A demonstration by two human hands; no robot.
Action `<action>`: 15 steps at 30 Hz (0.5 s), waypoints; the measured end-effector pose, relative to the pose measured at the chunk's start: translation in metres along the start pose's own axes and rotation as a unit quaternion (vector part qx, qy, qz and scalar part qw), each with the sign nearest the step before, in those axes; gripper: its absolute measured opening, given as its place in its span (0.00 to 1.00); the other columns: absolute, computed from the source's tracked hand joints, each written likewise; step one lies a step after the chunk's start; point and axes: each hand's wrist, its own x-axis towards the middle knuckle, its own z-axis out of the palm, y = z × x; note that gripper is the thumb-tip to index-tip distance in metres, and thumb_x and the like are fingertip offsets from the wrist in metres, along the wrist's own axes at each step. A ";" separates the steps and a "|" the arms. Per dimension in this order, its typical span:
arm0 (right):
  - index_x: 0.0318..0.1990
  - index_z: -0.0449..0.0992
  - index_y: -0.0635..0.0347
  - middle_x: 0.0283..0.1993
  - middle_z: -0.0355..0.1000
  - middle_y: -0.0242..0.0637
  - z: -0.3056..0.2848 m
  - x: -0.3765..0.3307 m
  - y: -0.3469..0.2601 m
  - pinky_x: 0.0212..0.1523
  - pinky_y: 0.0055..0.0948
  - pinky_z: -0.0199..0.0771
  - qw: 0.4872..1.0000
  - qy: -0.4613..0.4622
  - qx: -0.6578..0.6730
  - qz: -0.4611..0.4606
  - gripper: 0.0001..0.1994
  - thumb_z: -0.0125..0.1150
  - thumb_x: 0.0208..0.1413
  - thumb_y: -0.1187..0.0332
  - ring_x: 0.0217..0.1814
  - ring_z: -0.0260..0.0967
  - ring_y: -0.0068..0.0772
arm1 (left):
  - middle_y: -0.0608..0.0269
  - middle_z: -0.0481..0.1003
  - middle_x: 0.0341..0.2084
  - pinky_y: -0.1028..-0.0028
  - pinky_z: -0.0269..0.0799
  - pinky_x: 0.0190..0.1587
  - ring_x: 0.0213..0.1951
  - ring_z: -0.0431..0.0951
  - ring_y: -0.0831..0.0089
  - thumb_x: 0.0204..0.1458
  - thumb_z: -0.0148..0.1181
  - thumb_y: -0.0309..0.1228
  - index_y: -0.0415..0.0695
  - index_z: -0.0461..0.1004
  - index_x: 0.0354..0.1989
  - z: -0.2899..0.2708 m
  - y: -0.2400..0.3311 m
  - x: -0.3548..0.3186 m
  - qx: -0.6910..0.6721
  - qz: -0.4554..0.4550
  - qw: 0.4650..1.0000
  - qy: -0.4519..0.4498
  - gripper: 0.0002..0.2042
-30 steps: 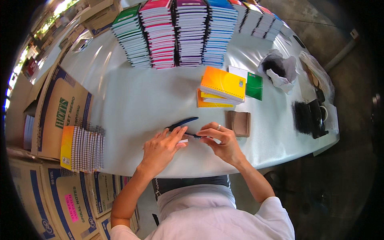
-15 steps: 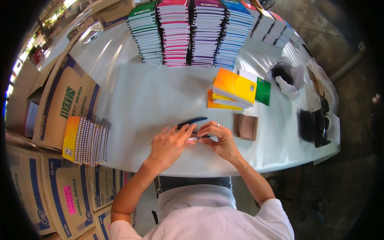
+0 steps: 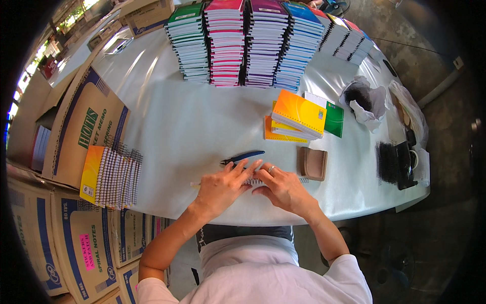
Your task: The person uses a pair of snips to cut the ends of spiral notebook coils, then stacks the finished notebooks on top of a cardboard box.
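Close to the table's near edge, a thin dark spiral coil [image 3: 251,181] runs between my hands, and its loose end pokes out past my right fingers. My left hand [image 3: 218,188] is closed over a small notepad, mostly hidden beneath it; only a pale edge [image 3: 195,185] shows. With fingers and thumb bent together, my right hand [image 3: 284,189] grips the coil. Just beyond my fingertips lie cutting pliers [image 3: 244,157] with dark blue handles. A brown block-like holder [image 3: 312,163] stands to the right of my right hand.
Yellow notepads [image 3: 298,114] lie beyond the holder, beside a green one [image 3: 334,119]. Tall notebook stacks [image 3: 226,45] line the far side. Coil-bound notepads [image 3: 111,177] lean by an open carton [image 3: 88,121] at left. Black coils [image 3: 387,162] and crumpled paper [image 3: 368,104] sit at right.
My right hand has shifted slightly right and flattened over the coil. More of the coil now shows between and beyond my hands. The pliers lie uncovered by my left fingers.
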 end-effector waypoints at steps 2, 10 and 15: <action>0.44 0.73 0.58 0.42 0.72 0.39 0.001 -0.002 0.001 0.37 0.39 0.75 0.999 -0.037 0.029 -0.003 0.12 0.65 0.52 0.70 0.39 0.73 0.46 | 0.69 0.76 0.50 0.64 0.80 0.38 0.41 0.81 0.65 0.53 0.60 0.47 0.60 0.69 0.61 -0.002 0.000 0.000 0.026 0.018 0.997 -0.071 0.25; 0.54 0.75 0.42 0.70 0.57 0.42 -0.080 -0.061 0.092 0.67 0.45 0.59 0.953 -0.111 -0.210 0.189 0.36 0.81 0.29 0.70 0.70 0.54 0.50 | 0.74 0.75 0.52 0.65 0.81 0.36 0.44 0.80 0.67 0.55 0.53 0.53 0.62 0.69 0.60 -0.016 -0.001 -0.011 0.006 0.087 0.975 -0.206 0.24; 0.51 0.82 0.45 0.61 0.68 0.52 -0.084 -0.059 0.104 0.62 0.45 0.65 0.972 -0.092 0.067 0.206 0.25 0.78 0.40 0.61 0.61 0.66 0.53 | 0.64 0.76 0.51 0.66 0.80 0.36 0.43 0.81 0.64 0.47 0.61 0.53 0.59 0.56 0.70 -0.020 -0.002 -0.008 -0.040 0.011 0.994 -0.106 0.39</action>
